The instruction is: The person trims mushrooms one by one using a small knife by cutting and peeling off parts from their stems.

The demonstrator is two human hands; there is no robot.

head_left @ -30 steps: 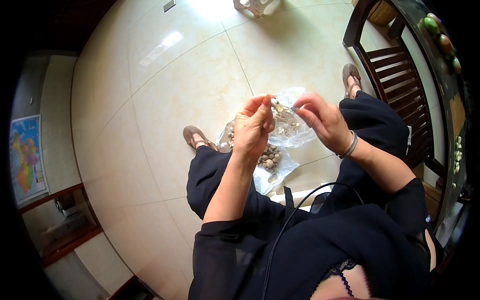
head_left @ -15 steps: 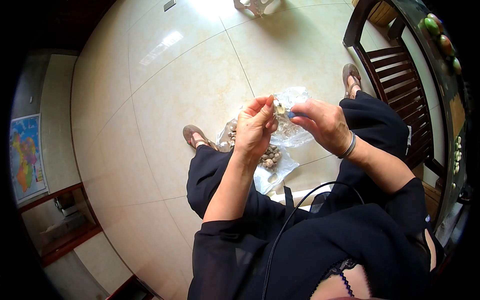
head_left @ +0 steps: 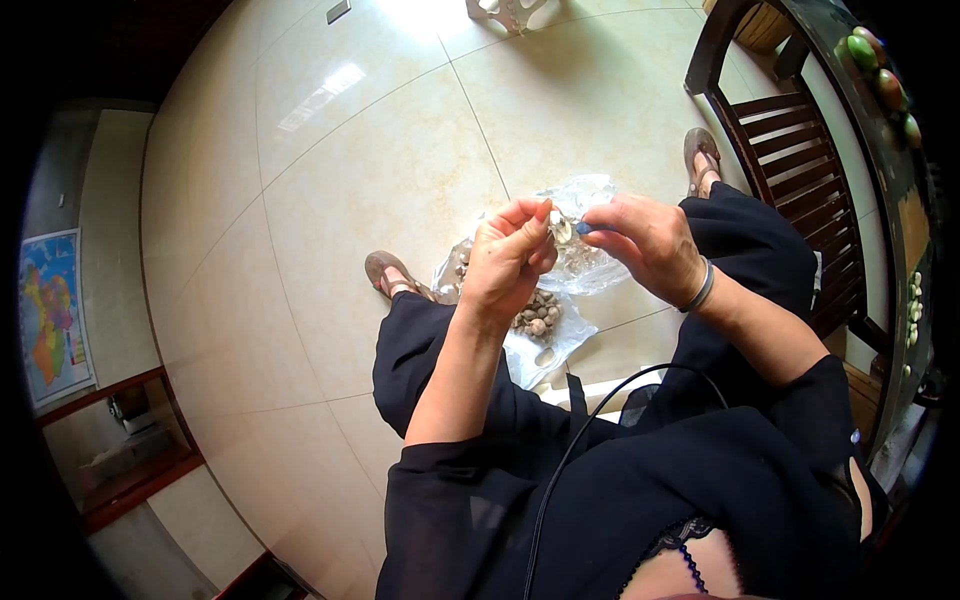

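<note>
My left hand [head_left: 508, 258] is closed in a pinch on a small pale piece [head_left: 558, 228], perhaps a mushroom, whose outline blends into the bag behind. Just to its right, my right hand [head_left: 645, 245] pinches a small blue object [head_left: 583, 228] between thumb and fingers. Under the hands, a clear plastic bag [head_left: 592, 272] with pale scraps lies on the floor. Small round brown mushroom-like pieces [head_left: 540, 314] rest on a white plastic bag [head_left: 560, 350]. More pieces sit in a bag to the left, partly hidden by my left hand.
A dark slatted wooden chair [head_left: 800, 150] stands at the right, beside a dark table [head_left: 905, 210] with green and reddish fruit [head_left: 888, 88] and small pale pieces. A black cord [head_left: 600, 408] crosses my lap. A stool's legs [head_left: 508, 12] show at the top.
My right hand has turned and moved slightly left and down, and the blue object in it now shows. My left hand has dipped slightly, keeping its pinch.
</note>
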